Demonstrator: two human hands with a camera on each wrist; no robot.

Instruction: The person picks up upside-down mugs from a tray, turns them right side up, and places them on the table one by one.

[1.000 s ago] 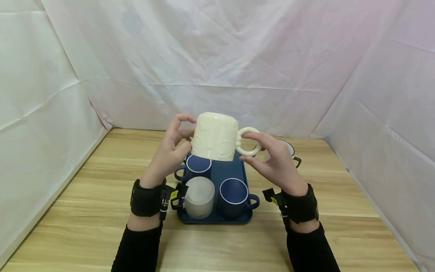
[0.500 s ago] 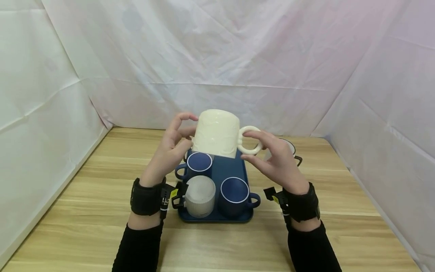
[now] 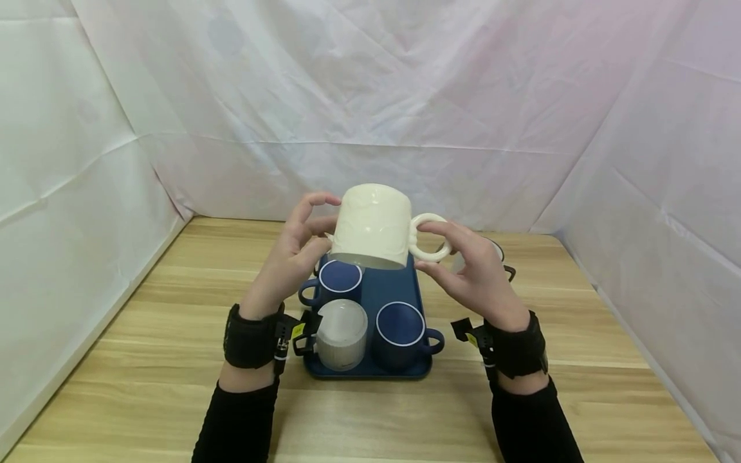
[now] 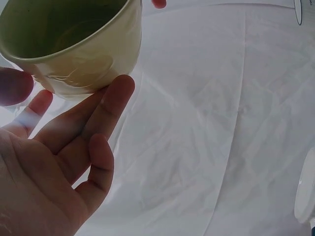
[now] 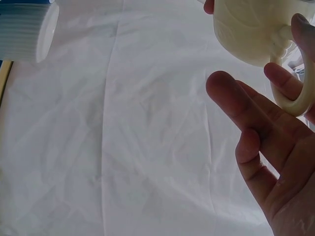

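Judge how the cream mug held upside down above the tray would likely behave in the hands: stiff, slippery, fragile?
The cream mug looks like glazed ceramic, so probably rigid and breakable if dropped onto the blue tray. Its sheen suggests a somewhat slippery surface. The right hand pinching the ring handle likely gives the securer hold.

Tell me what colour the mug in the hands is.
The mug is cream, clearest in the head view.

The right hand (image 3: 475, 273) hides most of a white cup (image 3: 499, 252) behind it.
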